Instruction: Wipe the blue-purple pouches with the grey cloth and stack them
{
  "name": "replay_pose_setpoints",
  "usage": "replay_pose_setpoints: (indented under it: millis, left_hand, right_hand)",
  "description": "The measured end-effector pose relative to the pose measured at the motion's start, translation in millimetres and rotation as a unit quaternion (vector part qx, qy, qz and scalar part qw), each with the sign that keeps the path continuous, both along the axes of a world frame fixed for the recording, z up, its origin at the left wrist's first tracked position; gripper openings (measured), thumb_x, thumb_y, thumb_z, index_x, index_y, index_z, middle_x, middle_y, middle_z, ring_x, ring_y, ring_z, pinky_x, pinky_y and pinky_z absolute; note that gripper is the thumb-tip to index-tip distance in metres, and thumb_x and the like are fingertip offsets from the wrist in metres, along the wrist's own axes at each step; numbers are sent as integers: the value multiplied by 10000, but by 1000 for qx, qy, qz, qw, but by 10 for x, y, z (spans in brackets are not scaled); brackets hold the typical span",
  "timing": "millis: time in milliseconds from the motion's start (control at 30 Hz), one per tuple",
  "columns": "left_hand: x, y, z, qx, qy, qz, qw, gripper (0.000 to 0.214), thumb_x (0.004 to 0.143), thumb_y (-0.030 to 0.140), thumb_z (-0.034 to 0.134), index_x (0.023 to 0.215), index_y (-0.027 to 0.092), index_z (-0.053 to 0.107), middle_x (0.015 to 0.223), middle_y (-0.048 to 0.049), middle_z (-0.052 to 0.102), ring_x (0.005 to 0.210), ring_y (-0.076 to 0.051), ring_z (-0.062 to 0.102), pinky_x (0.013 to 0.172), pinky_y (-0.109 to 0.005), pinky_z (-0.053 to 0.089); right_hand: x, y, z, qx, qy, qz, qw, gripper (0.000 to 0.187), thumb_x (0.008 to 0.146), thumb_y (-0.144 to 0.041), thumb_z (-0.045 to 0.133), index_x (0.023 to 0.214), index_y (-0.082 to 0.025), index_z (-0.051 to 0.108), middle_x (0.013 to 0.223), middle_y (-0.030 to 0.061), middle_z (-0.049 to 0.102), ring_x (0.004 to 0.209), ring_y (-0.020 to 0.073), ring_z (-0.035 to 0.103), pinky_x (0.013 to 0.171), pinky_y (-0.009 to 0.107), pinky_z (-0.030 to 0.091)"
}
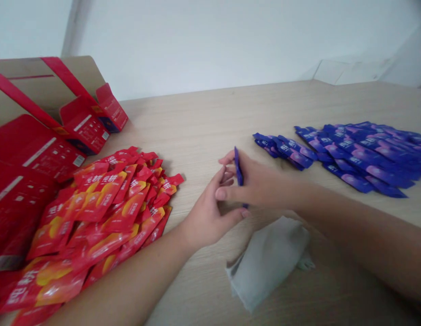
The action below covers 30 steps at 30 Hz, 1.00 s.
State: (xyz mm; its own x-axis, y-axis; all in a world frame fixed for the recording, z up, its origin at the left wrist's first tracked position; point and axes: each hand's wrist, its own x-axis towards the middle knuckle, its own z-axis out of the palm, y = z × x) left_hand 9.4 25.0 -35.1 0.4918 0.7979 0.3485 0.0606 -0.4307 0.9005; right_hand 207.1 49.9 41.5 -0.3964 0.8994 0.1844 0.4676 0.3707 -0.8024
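My right hand is closed on a blue sachet, held edge-on just above the wooden table near its middle. My left hand sits right beside it with the fingers stretched up toward the sachet and the thumb out; it holds nothing that I can see. A pile of red and orange sachets lies to the left of my left forearm. Blue sachets are spread in rows at the right.
Flat red cartons are stacked at the far left, with a brown cardboard box behind them. A small grey-white cloth pouch lies on the table under my right wrist. A white wall runs behind the table.
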Motion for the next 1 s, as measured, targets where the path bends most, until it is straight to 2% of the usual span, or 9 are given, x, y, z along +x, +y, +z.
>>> replay_pose_setpoints:
  millis: [167, 267, 367, 500, 567, 667, 767, 867, 1000]
  left_hand:
    - [14, 37, 61, -60, -31, 46, 997, 599, 954, 365, 748, 1477, 189, 515, 1336, -152, 730, 1167, -307, 760, 994, -463, 630]
    - [2, 57, 131, -108, 24, 175, 978, 383, 1017, 457, 671, 1287, 190, 617, 1124, -105, 786, 1016, -289, 785, 935, -467, 638]
    - [0, 61, 159, -94, 81, 248, 961, 460, 999, 465, 712, 1351, 190, 602, 1067, -91, 775, 921, -276, 768, 890, -466, 633]
    - [14, 67, 74, -1, 130, 242, 962, 843, 1001, 351, 671, 1692, 140, 237, 1371, -197, 681, 1194, -324, 725, 1080, -551, 573]
    - [13, 75, 27, 52, 156, 233, 959, 833, 996, 308, 638, 1705, 132, 236, 1603, -248, 506, 1501, -369, 536, 1266, -602, 417]
    - [4, 78, 21, 73, 193, 188, 960, 698, 1001, 307, 612, 1649, 147, 406, 1748, -216, 362, 1679, -375, 275, 1369, -606, 238]
    - [7, 75, 86, 56, 238, 128, 961, 610, 1069, 436, 535, 1605, 148, 497, 1709, -217, 464, 1657, -398, 336, 1348, -668, 242]
    - [2, 81, 181, 44, 287, 75, 954, 836, 1030, 637, 591, 1645, 94, 432, 1697, -283, 451, 1629, -453, 373, 1329, -728, 200]
    - [-110, 74, 284, 36, 332, 15, 943, 1193, 873, 753, 759, 1720, 69, 270, 1776, -319, 239, 1670, -452, 249, 1331, -651, 270]
  right_hand:
    - [-188, -189, -117, -58, -77, -11, 995, 1006, 736, -618, 927, 1540, -211, 481, 1255, 164, 762, 1098, 435, 761, 926, 590, 631]
    - [103, -366, -145, 28, -166, -11, 986, 1144, 655, -698, 957, 1585, -179, 539, 1493, 278, 661, 1336, 588, 628, 1042, 740, 548]
    - [352, -763, -188, 144, -188, -8, 971, 974, 765, -647, 920, 1595, -261, 587, 1562, 237, 631, 1416, 552, 585, 1128, 748, 491]
    - [372, -1213, -288, 144, -227, 149, 952, 825, 856, -478, 901, 1607, -429, 565, 1598, 99, 635, 1400, 430, 631, 1113, 623, 541]
    - [344, -1266, -377, 130, -227, 186, 947, 716, 923, -388, 838, 1589, -426, 580, 1507, 69, 702, 1344, 363, 663, 1114, 557, 546]
    - [375, -1191, -535, 164, -228, 133, 950, 583, 973, -329, 739, 1542, -309, 617, 1356, 120, 747, 1224, 345, 696, 1078, 540, 563]
    - [450, -1040, -644, 202, -211, 58, 955, 399, 989, -248, 651, 1388, -230, 663, 1334, 164, 715, 1212, 342, 694, 1045, 537, 591]
    - [483, -827, -670, 194, -193, 18, 962, 263, 990, -209, 623, 1251, -219, 654, 1332, 168, 672, 1201, 323, 685, 1024, 508, 607]
    - [467, -459, -657, 175, -129, -6, 976, 227, 986, -193, 635, 1211, -226, 635, 1268, 130, 652, 1146, 285, 679, 1056, 482, 581]
